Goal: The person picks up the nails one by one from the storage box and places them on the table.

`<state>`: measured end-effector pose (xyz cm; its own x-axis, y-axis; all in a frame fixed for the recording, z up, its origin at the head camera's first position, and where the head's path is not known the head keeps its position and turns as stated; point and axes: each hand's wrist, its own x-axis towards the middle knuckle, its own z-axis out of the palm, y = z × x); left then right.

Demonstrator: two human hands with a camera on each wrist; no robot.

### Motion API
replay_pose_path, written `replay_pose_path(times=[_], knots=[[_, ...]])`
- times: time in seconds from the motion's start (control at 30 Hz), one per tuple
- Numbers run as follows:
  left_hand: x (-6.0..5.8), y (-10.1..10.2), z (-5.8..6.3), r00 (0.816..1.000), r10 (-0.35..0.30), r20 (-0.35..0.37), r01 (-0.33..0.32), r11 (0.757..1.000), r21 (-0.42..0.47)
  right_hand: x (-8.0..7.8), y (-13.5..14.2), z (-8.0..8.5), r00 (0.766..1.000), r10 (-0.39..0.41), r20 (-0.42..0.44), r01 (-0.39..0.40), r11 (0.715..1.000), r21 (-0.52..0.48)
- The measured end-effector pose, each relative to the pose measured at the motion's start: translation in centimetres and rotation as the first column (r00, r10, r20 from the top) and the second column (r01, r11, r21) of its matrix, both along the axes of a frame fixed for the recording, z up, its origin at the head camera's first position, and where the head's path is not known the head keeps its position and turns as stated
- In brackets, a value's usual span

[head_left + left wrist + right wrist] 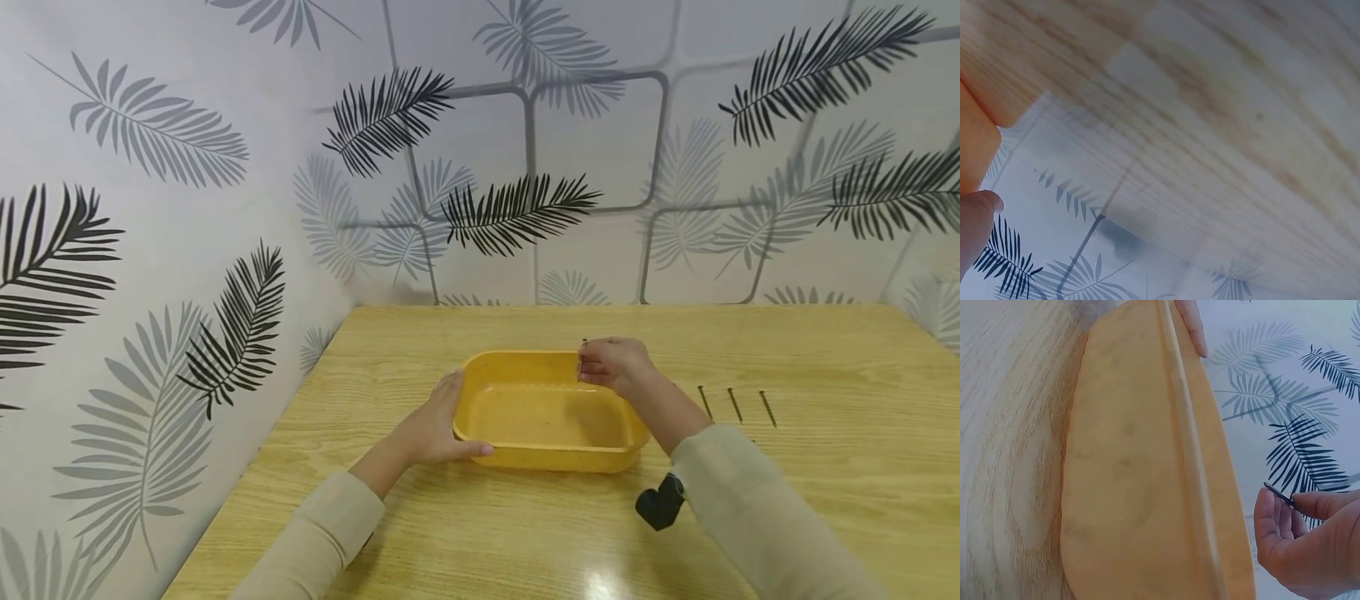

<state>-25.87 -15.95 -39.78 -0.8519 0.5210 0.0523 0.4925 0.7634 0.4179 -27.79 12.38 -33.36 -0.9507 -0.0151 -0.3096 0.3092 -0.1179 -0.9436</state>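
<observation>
A yellow plastic tub (525, 458) with rounded corners stands on the table. My left hand (431, 429) holds its left end, thumb along the front wall and fingers against the side. In the left wrist view only a fingertip (988, 200) shows beside the tub's edge (975, 144). Between thumb and fingertips, my right hand (617, 365) pinches a thin dark screw (1280, 494) above the tub's back right part. That screw stands roughly upright in the head view. The tub's outer wall (1129, 462) fills much of the right wrist view.
Several dark screws (734, 405) lie in a row on the wooden table (847, 467), right of the tub; my right sleeve partly covers that area. A black wrist device (662, 502) hangs below the right cuff. A leaf-patterned wall (480, 275) rises behind the table.
</observation>
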Motion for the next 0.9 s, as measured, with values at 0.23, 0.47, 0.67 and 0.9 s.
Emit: replay_pose_path(times=[0.23,0.47,0.67,0.9], knots=[[0.0,0.1,-0.1,1.0,0.0,0.011,0.0,1.0,-0.009,0.2,1.0,0.1,1.0,0.019,-0.011,-0.019,1.0,0.015],[0.0,0.1,-0.2,1.0,0.003,0.018,-0.003,1.0,-0.006,0.4,2.6,0.0,0.999,0.036,-0.021,-0.035,0.999,0.038],[-0.1,-0.1,0.0,1.0,0.015,0.017,-0.015,1.0,-0.019,0.6,3.8,0.0,0.998,0.052,-0.043,-0.049,0.996,0.072],[0.0,0.0,0.0,1.0,0.012,0.01,-0.012,1.0,-0.014,0.9,5.4,-0.1,0.996,0.073,-0.051,-0.068,0.992,0.11]])
